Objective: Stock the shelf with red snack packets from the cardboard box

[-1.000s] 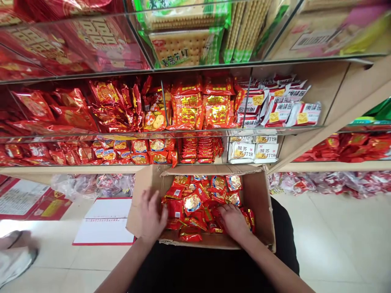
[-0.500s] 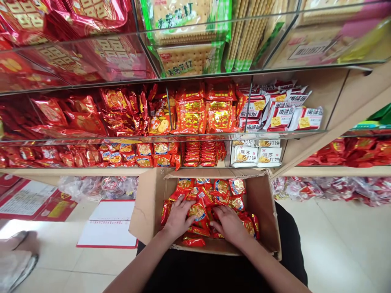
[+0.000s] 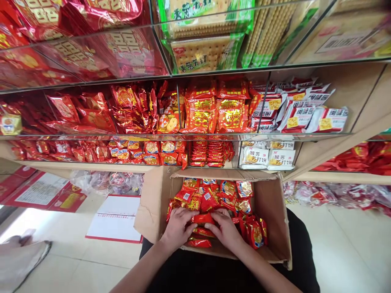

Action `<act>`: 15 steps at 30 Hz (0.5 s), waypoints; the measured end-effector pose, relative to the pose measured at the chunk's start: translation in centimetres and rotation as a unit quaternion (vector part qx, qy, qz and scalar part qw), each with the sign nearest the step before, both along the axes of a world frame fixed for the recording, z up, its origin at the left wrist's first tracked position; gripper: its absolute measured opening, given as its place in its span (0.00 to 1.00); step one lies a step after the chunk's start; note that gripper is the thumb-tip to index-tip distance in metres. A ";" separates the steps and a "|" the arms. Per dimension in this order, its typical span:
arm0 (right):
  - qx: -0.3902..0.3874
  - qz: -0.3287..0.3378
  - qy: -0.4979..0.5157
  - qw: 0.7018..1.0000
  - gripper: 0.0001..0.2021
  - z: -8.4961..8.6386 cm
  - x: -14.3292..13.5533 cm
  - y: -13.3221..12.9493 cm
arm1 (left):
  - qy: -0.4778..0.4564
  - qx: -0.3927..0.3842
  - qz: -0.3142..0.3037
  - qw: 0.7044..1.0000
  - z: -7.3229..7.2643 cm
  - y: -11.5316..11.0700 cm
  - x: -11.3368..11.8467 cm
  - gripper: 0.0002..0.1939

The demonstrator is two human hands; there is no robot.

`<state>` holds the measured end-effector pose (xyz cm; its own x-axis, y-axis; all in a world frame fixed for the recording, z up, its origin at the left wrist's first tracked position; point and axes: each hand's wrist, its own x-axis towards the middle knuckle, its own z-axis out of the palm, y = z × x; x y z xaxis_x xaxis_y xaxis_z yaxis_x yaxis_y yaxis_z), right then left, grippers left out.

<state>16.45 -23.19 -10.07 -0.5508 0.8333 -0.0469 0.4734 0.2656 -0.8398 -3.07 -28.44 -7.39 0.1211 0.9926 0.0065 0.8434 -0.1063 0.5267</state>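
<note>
An open cardboard box (image 3: 279, 228) rests on my lap, holding many small red snack packets (image 3: 227, 188). Inside it, my left hand (image 3: 179, 228) and my right hand (image 3: 225, 228) grip a red packet (image 3: 202, 219) between them, one at each end. Its side edge faces me. Two more packets (image 3: 200, 243) lie on edge just below it, near the box's front wall. Other packets (image 3: 255, 232) lean in the right part of the box, beyond my right hand. My fingertips are partly hidden behind the held packet.
Shelves of red packets (image 3: 200, 108) and white cracker packets (image 3: 328, 119) rise in front, with clear dividers. A white sheet with a red border (image 3: 114, 217) lies on the floor at left. Another person's foot (image 3: 21, 240) shows at the far left. Bagged goods (image 3: 324, 193) sit under the shelf.
My hands have closed in on a packet from both sides and turned it on edge; before, they lay spread over the packets. The view has shifted slightly left.
</note>
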 end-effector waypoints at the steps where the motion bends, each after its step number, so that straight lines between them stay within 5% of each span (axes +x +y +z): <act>1: -0.029 -0.020 0.013 0.999 0.14 -0.1 0.2 0.2 | 0.013 -0.001 0.011 1.000 0.3 0.0 0.0 0.22; 6: -0.194 -0.160 0.132 0.959 0.16 -0.5 1.0 1.1 | 0.120 -0.122 0.079 0.982 1.4 1.0 0.2 0.15; 10: -0.273 -0.238 0.240 0.901 0.14 -1.0 1.4 1.4 | 0.160 -0.180 0.123 0.963 1.2 3.3 1.3 0.19; 15: -0.303 -0.255 0.277 0.875 0.21 -2.0 1.5 1.2 | 0.209 -0.198 0.192 0.938 0.0 5.9 2.7 0.22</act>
